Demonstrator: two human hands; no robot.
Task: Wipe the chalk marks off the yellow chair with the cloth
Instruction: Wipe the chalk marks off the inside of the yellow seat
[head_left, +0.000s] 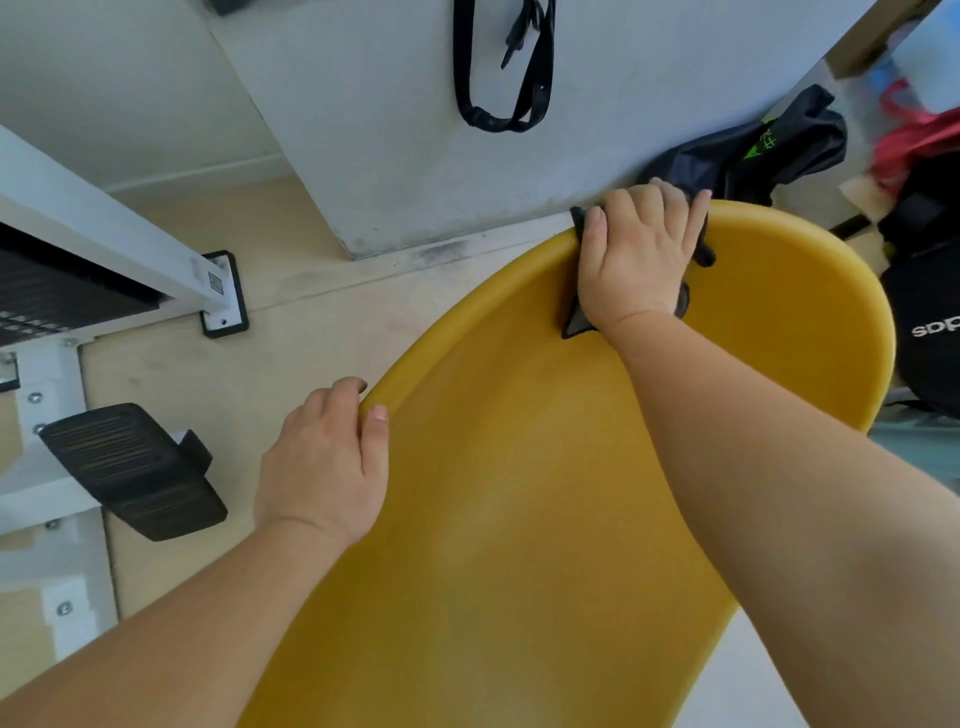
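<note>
Chair (519, 493) fills my view: smooth yellow plastic shell with a rounded rim. My right hand (636, 254) curls over the far rim, clamping a thin dark cloth (574, 319). My left hand (322, 462) grips the left rim.

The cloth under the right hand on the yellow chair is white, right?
No. The head view shows the cloth is black, not white. It does lie under the right hand on the yellow chair.
</note>
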